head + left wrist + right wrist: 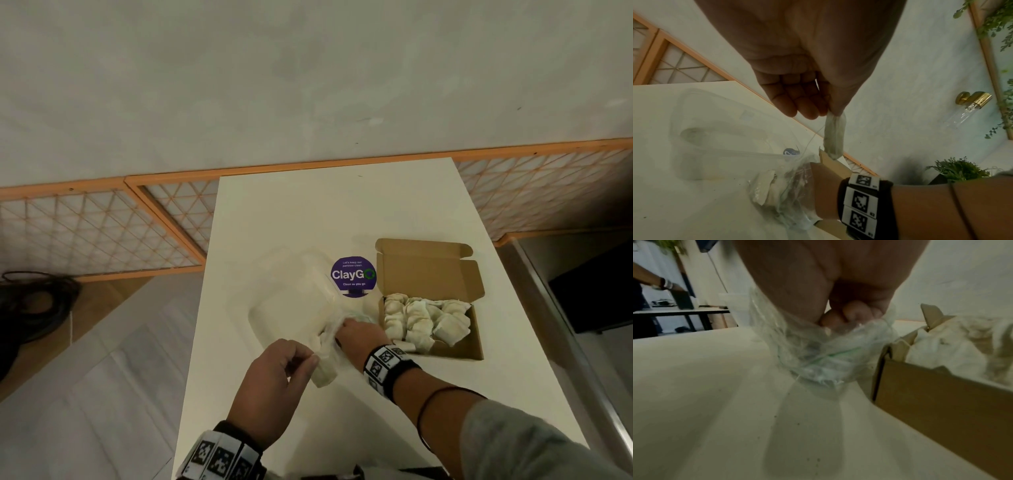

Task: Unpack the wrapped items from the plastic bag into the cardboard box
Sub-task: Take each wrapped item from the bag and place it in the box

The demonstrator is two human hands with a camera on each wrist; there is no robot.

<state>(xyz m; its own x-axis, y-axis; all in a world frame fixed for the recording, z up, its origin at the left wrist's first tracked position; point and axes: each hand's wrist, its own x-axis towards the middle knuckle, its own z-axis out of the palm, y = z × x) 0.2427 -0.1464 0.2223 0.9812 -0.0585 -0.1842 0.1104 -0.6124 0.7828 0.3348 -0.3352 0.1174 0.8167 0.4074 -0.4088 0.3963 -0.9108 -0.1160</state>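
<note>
On the white table (308,212), my left hand (301,359) pinches a strip of the clear plastic bag (835,134) between thumb and fingers and holds it up. My right hand (356,330) is inside the bag (807,353) with its fingers (849,314) curled; whether they hold anything is hidden by the crumpled plastic. Pale wrapped items (764,185) lie in the bag by that hand, one (323,375) under my left fingers. The open cardboard box (445,349) stands just right of my right hand, with several wrapped items (424,318) in it.
A clear plastic container (291,301) lies left of the bag. A purple round ClayGo sticker (353,275) is on the table behind the hands. The box lid (424,267) stands open at the back. Table edges run close on both sides.
</note>
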